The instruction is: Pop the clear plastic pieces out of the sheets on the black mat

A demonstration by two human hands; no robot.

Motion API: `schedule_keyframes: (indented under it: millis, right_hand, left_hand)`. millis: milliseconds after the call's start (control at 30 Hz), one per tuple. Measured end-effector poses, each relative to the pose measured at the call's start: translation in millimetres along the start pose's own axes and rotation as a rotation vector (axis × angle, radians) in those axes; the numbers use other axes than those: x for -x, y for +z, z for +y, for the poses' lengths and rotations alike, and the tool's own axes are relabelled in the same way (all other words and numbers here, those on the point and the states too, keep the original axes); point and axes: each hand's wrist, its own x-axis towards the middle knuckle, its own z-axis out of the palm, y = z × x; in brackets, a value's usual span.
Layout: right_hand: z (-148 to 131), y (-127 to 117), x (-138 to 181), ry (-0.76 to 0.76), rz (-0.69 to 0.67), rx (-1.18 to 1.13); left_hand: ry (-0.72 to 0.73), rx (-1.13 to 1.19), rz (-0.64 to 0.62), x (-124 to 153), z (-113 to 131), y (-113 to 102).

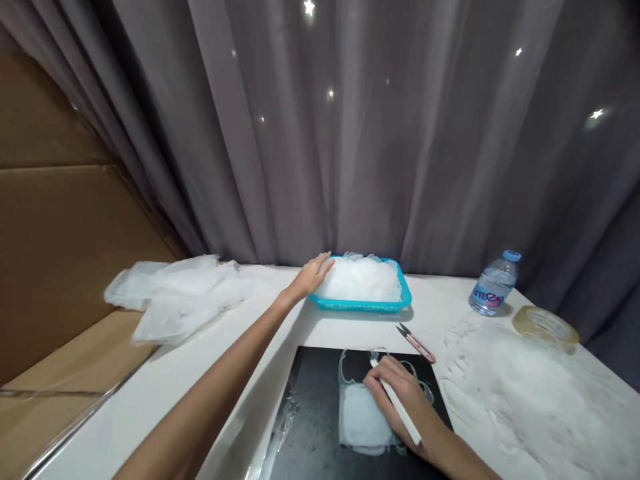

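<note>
My left hand (313, 275) reaches out to the left end of a turquoise basket (365, 306) heaped with white translucent pieces (363, 278); its fingers lie flat against the pile and hold nothing. My right hand (400, 400) is closed on a thin white pen-like tool (397, 403), its tip pointing away from me. This hand rests on a white translucent piece (361, 417) lying on a black mat (320, 427) near the table's front edge.
Small red-handled snips (417, 343) lie right of the mat. A water bottle (493, 285) and a roll of clear tape (545, 325) stand at the right. Crumpled white plastic (175, 293) lies at the left by cardboard (65, 267). A grey curtain (350, 133) hangs behind.
</note>
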Motion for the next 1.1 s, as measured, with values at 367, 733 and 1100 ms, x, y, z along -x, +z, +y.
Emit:
schedule_keyframes:
  millis: [367, 733, 1100]
  right_hand:
    - [-2.2, -14.6, -2.9, 0.053, 0.037, -0.082]
    - [-3.1, -20.4, -3.0, 0.176, 0.183, -0.168]
    - [-25.5, -36.2, 24.2, -0.454, -0.054, 0.155]
  left_hand:
    - [0.209, 0.103, -0.431, 177.4, 80.9, -20.3]
    - [0.064, 0.294, -0.564, 213.1, 83.3, -6.9]
    - [-0.494, 0.869, -0.309, 213.6, 82.5, 7.7]
